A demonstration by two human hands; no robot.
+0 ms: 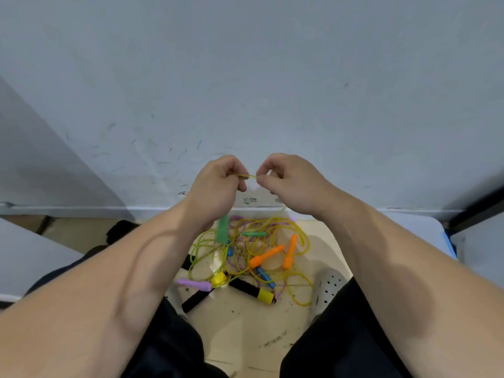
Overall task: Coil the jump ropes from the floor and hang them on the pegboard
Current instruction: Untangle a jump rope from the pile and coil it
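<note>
Pinching a short, taut stretch of yellow-green rope [246, 176] just above the centre of the frame, left hand [215, 184] on its left end, right hand [289, 181] on its right end. Gripping with thumb against curled fingers on both sides, backs of the hands up, close together but not touching. Baring only that brief span between the fingertips; hiding the cord behind the left palm, then showing it again under the right wrist, running down toward the tangle [245, 257] below.

Leaving all the other cord in that one loose heap on the pale floor [245, 336] at lower centre, between two legs in black. Spreading widest with yellow-green loops, with a purple-and-white cord [236, 242] threaded through them.

Counting handles by colour:
- two green handles [223, 229], one just under the left wrist, one lying flat to its right
- two orange handles [266, 257], side by side right of centre
- two black handles [245, 287] with yellow caps, along the lower edge
- two blue handles [266, 276], partly buried
- one lilac handle [193, 284] at lower left, and perhaps a second at the upper right rim, too hidden to tell

Standing with one grey perforated shoe [326, 289] just right of the heap. Facing a scuffed grey wall [245, 77] across the upper half.
</note>
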